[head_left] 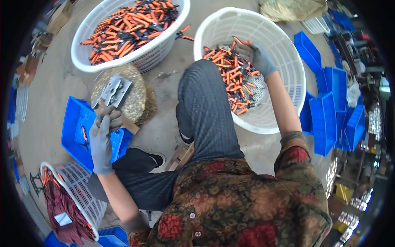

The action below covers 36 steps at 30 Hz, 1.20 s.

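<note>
My left hand (105, 133), in a grey glove, is closed around a wooden bar (131, 126), beside a metal fixture (117, 90) on a round, rough-topped block (138, 94). What the bar's far end joins is hidden by the fingers and fixture. On the right, my gloved right hand (262, 61) reaches into a white basket (284, 53), its fingers closed at the pile's upper edge on pliers (246, 42) with an orange-red handle; they are partly hidden. More orange-and-black pliers (234, 76) lie heaped below that hand.
Another white basket (78, 53) at the upper left is full of similar pliers; one pair (185, 33) hangs by its rim. A blue bin (70, 123) holds a few. Blue bins (323, 123) stand at right. At lower left, a basket (78, 181) has dark red cloth (61, 206).
</note>
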{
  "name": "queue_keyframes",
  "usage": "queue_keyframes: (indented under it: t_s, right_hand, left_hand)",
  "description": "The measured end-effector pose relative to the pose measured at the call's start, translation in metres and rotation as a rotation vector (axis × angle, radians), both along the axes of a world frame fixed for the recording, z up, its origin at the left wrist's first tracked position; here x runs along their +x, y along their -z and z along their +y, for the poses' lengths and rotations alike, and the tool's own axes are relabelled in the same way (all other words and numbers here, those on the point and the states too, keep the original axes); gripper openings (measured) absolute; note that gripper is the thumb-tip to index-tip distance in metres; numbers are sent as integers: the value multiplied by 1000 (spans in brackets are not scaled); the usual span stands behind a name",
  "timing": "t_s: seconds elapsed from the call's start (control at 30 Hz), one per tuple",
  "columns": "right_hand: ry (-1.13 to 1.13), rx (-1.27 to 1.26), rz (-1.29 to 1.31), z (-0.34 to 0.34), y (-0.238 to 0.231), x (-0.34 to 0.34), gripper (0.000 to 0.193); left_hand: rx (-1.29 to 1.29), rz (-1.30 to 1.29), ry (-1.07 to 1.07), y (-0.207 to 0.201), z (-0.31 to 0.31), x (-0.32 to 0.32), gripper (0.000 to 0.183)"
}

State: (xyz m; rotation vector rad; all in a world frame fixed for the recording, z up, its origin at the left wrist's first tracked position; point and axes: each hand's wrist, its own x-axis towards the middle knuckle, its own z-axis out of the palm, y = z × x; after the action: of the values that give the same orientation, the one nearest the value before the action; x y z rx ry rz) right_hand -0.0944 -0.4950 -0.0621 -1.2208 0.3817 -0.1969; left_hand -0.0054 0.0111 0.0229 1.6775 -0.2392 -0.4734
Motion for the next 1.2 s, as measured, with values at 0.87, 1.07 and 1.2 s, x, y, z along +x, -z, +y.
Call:
queue_keyframes:
  t_s: [0.87,1.07,1.2]
  right_hand:
    - [301,474,493,1,203,-58,23]
    - [309,114,203,57,23,-101,29]
    - [171,-45,21,121,-81,-86,35]
  left_hand:
    - [97,126,20,25,-22,25,46]
    - [26,93,43,13,-23,15,44]
    - [-9,59,84,-1,-28,2,44]
